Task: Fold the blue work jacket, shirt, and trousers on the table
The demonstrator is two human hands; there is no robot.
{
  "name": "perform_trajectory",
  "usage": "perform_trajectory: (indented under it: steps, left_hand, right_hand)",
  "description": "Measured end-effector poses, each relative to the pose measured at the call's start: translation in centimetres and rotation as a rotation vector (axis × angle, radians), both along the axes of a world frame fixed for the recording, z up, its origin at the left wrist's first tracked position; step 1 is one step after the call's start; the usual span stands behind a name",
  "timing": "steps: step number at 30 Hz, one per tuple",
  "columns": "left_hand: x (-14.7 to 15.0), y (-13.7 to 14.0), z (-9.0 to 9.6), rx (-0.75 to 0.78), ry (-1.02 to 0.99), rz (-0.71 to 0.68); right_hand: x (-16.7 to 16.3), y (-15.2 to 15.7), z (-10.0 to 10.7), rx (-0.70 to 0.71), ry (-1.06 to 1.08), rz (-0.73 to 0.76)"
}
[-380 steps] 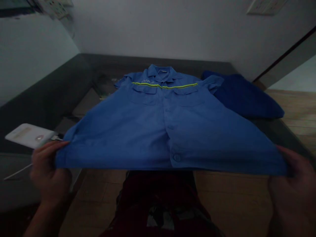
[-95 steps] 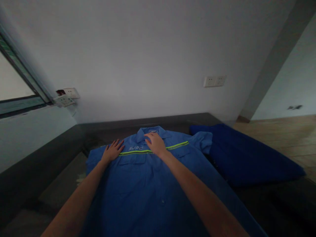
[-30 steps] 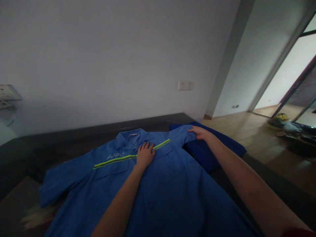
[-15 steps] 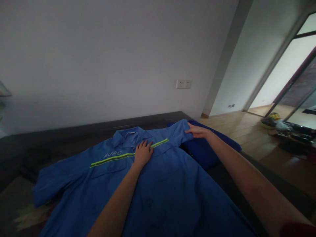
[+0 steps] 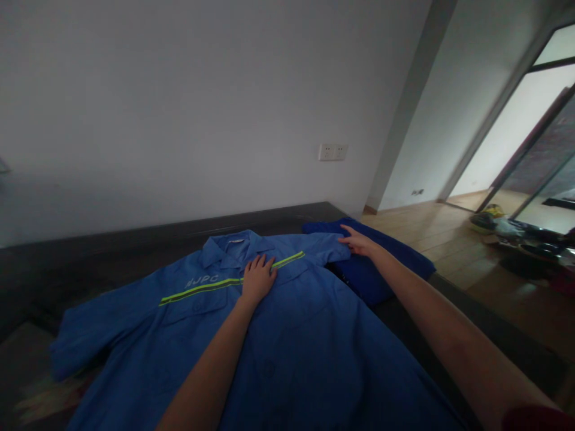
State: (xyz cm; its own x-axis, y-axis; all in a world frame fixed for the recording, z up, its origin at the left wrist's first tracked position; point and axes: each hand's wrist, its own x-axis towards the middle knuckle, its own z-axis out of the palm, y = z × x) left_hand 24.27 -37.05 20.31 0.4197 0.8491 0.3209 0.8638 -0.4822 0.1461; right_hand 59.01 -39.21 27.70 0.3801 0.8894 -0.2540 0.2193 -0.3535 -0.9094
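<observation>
The blue work shirt [image 5: 287, 335] lies spread front-up and unfolded on the dark table [image 5: 90, 251], left hand [image 5: 257, 279] pressing flat, released, on its chest, right hand [image 5: 359, 244] flat on its sleeve beside the navy garment [image 5: 381, 263].

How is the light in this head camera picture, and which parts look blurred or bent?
Head view: the room is dim, so the blue shirt and dark surface lose detail, while the doorway at right is overexposed. Straight lines such as the door frame lean and curve toward the edges. The lower left corner is smeared; the left hand and right hand look fairly sharp.
</observation>
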Motion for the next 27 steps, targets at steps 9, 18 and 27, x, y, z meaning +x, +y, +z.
perform_trajectory:
  steps: [9, 18, 27]
  left_hand:
    - [0.0, 0.2, -0.4, 0.0, 0.009, -0.009]
    - [0.1, 0.2, -0.4, -0.034, 0.001, -0.022]
    - [0.1, -0.3, 0.1, -0.043, -0.078, -0.035]
  right_hand:
    - [-0.1, 0.6, -0.8, 0.061, -0.49, -0.073]
    - [-5.5, 2.1, -2.2, 0.268, -1.203, 0.313]
    - [-4.7, 2.3, -6.5, -0.027, -1.213, 0.456]
